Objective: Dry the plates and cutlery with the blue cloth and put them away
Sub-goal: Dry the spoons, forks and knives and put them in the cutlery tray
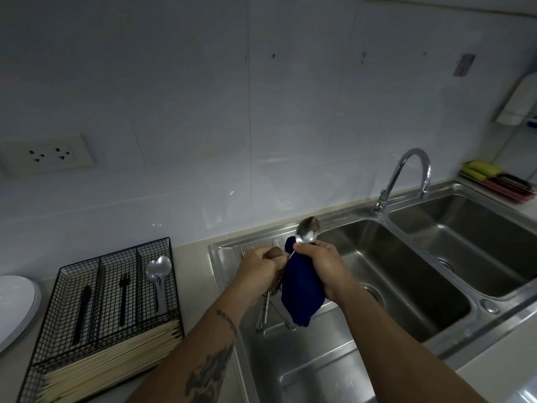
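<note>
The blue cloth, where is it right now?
In the head view, the blue cloth is centre frame, gripped by the right hand around a spoon, above the sink's drainboard.

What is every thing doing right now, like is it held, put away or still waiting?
Spoon: held up, wrapped in cloth.
Blue cloth: gripped by right hand.
Left hand: gripping cutlery handles.
Tray spoons: put away.
Plates: stacked.
Faucet: no water visible.

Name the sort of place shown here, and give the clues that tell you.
Most likely a kitchen: a steel double sink with a curved tap against a tiled wall, a wire cutlery tray and stacked white plates on the counter.
</note>
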